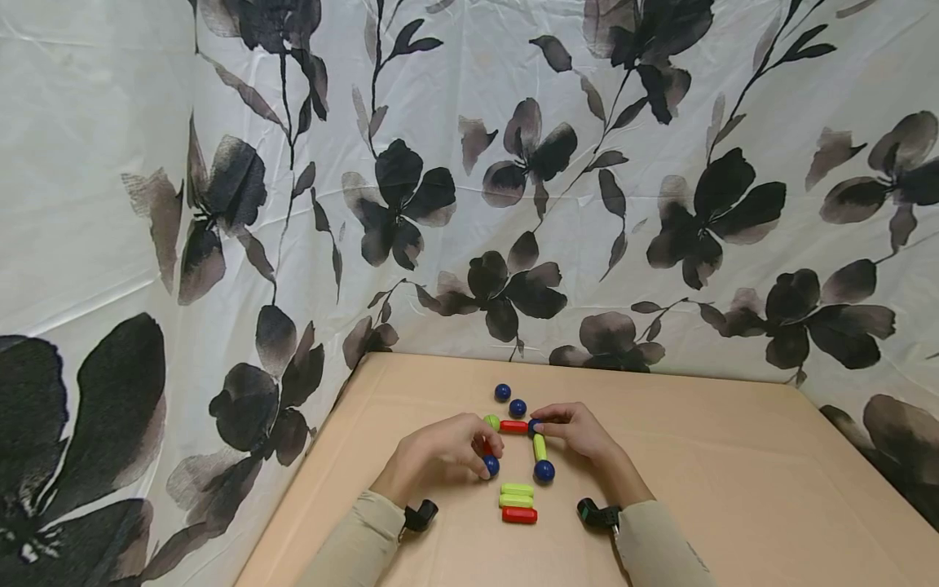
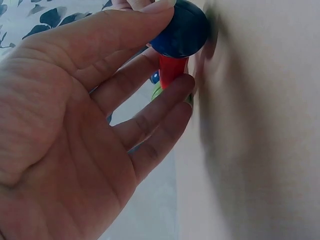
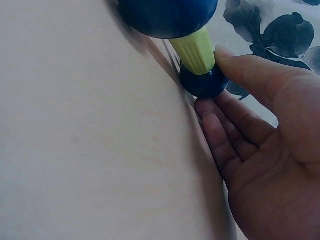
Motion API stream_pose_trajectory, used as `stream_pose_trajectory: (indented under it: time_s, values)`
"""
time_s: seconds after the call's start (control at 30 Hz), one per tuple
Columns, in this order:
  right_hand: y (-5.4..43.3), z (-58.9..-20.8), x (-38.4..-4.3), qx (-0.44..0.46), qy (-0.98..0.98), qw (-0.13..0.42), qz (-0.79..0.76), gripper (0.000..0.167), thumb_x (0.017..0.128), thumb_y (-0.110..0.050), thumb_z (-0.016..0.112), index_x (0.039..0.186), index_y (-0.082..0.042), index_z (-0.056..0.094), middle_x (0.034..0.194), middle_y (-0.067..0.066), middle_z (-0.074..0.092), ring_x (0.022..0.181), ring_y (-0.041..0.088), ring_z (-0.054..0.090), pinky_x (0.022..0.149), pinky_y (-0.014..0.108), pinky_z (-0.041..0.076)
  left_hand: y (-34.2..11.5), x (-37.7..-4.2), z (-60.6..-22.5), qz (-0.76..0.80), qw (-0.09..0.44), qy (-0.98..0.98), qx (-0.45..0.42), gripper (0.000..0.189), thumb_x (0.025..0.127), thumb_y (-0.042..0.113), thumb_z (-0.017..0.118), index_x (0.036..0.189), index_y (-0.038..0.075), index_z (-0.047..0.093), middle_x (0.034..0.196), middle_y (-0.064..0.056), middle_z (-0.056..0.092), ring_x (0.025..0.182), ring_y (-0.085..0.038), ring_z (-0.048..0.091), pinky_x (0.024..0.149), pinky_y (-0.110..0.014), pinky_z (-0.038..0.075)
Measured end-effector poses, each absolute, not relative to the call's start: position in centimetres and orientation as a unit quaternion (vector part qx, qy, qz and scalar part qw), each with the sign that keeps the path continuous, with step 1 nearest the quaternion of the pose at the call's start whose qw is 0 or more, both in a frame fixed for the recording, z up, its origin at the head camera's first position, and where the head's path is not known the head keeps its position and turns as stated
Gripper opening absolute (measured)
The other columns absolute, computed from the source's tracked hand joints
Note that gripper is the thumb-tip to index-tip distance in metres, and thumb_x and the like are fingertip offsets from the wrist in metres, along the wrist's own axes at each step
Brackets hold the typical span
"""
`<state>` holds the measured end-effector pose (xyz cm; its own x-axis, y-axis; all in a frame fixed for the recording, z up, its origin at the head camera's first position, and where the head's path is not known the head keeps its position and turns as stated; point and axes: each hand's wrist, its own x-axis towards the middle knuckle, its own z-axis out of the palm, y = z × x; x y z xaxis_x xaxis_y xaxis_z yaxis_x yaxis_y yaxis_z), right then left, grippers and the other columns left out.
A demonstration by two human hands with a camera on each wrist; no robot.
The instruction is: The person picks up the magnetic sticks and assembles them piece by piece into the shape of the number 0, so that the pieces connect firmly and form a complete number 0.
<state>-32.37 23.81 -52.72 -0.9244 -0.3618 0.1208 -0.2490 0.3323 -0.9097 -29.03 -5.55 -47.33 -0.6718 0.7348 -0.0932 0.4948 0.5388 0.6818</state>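
Note:
In the head view, balls and rods form a three-sided frame on the table. My left hand (image 1: 449,447) pinches the near-left blue ball (image 1: 491,465) between thumb and fingers. From this ball a red rod (image 2: 172,71) runs back to a green ball (image 1: 491,422), partly hidden by that hand. Across the back, another red rod (image 1: 513,427) joins the green ball to a far-right blue ball (image 3: 204,84). My right hand (image 1: 579,430) holds that blue ball with thumb and fingers. A yellow-green rod (image 1: 540,447) links it to the near-right blue ball (image 1: 544,470).
Two loose blue balls (image 1: 502,393) lie behind the frame. In front of it, two yellow-green rods (image 1: 517,495) and a red rod (image 1: 519,515) lie side by side. The tan table (image 1: 734,465) ends at a flower-printed cloth (image 1: 440,98) behind and left.

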Motion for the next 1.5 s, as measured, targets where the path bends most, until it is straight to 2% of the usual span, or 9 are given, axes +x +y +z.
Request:
stream_pose_trajectory:
  time_s: [0.17,0.3,0.43,0.57,0.67,0.93,1.1,1.33,1.5]
  values:
    - [23.8,-52.7,-32.5,-0.184,0.819,0.051,-0.541,0.029,0.094,-0.018,0.078,0.119,-0.004,0.077,0.114,0.010,0.077,0.105,0.022,0.066,0.094,0.028,0.051,-5.7,-29.0,-47.3,0.318,0.163,0.865,0.352,0.027,0.084,0.018,0.088,0.109,0.015,0.078,0.096,0.008,0.071,0.086,-0.009,0.064,0.081,-0.023,0.051]
    - [23.8,-52.6,-32.5,-0.179,0.820,0.054,-0.542,0.029,0.094,-0.018,0.078,0.119,-0.004,0.077,0.114,0.011,0.077,0.106,0.023,0.065,0.096,0.032,0.049,-5.6,-29.3,-47.6,0.348,0.108,0.870,0.333,0.022,0.093,0.027,0.080,0.112,0.017,0.078,0.096,0.007,0.070,0.088,-0.012,0.060,0.077,-0.027,0.048]
    - [23.8,-52.5,-32.4,-0.175,0.819,0.056,-0.544,0.029,0.094,-0.017,0.078,0.119,-0.004,0.077,0.115,0.011,0.077,0.105,0.022,0.065,0.095,0.031,0.050,-5.4,-30.0,-48.4,0.397,0.040,0.872,0.284,0.019,0.100,0.028,0.071,0.116,0.017,0.075,0.107,0.008,0.068,0.096,-0.015,0.059,0.078,-0.030,0.048]
    - [23.7,-52.4,-32.2,-0.177,0.818,0.056,-0.544,0.029,0.094,-0.016,0.078,0.120,-0.003,0.077,0.116,0.011,0.077,0.104,0.022,0.065,0.093,0.029,0.052,-5.4,-30.8,-49.6,0.450,0.000,0.863,0.228,0.024,0.103,0.025,0.068,0.124,0.017,0.072,0.121,0.003,0.068,0.103,-0.019,0.059,0.081,-0.033,0.050]
    - [23.7,-52.4,-32.2,-0.178,0.818,0.057,-0.544,0.029,0.094,-0.015,0.078,0.120,-0.002,0.076,0.116,0.011,0.076,0.104,0.022,0.066,0.093,0.029,0.052,-5.2,-31.5,-50.7,0.480,-0.003,0.852,0.209,0.029,0.103,0.025,0.067,0.130,0.015,0.071,0.129,-0.001,0.069,0.107,-0.021,0.062,0.085,-0.036,0.053]
    - [23.8,-52.1,-32.1,-0.178,0.826,0.050,-0.532,0.029,0.095,-0.013,0.076,0.122,-0.001,0.076,0.118,0.013,0.076,0.104,0.020,0.066,0.090,0.023,0.051,-5.2,-32.5,-52.7,0.505,0.016,0.835,0.216,0.026,0.100,0.030,0.071,0.122,0.016,0.077,0.121,0.002,0.074,0.117,-0.018,0.064,0.105,-0.041,0.050]
    - [24.0,-51.9,-31.9,-0.190,0.828,0.048,-0.526,0.030,0.095,-0.014,0.077,0.122,0.000,0.075,0.118,0.015,0.075,0.104,0.021,0.066,0.091,0.024,0.052,-5.2,-32.4,-52.7,0.502,0.025,0.836,0.219,0.027,0.099,0.029,0.072,0.123,0.017,0.076,0.120,0.002,0.074,0.113,-0.017,0.063,0.104,-0.040,0.050]
    - [24.6,-51.0,-31.2,-0.188,0.851,0.019,-0.490,0.022,0.094,-0.013,0.077,0.115,-0.010,0.079,0.115,0.009,0.076,0.099,0.020,0.063,0.088,0.033,0.049,-5.4,-32.2,-52.6,0.501,0.027,0.836,0.220,0.030,0.099,0.027,0.073,0.125,0.014,0.075,0.120,0.002,0.074,0.111,-0.016,0.063,0.103,-0.040,0.049]
    - [24.4,-49.9,-30.5,-0.210,0.858,0.019,-0.469,0.025,0.093,-0.017,0.079,0.117,-0.010,0.078,0.114,0.004,0.076,0.099,0.020,0.065,0.087,0.031,0.052,-5.3,-32.3,-52.7,0.507,0.025,0.833,0.221,0.029,0.099,0.027,0.073,0.124,0.013,0.075,0.120,0.001,0.074,0.114,-0.019,0.063,0.106,-0.044,0.048]
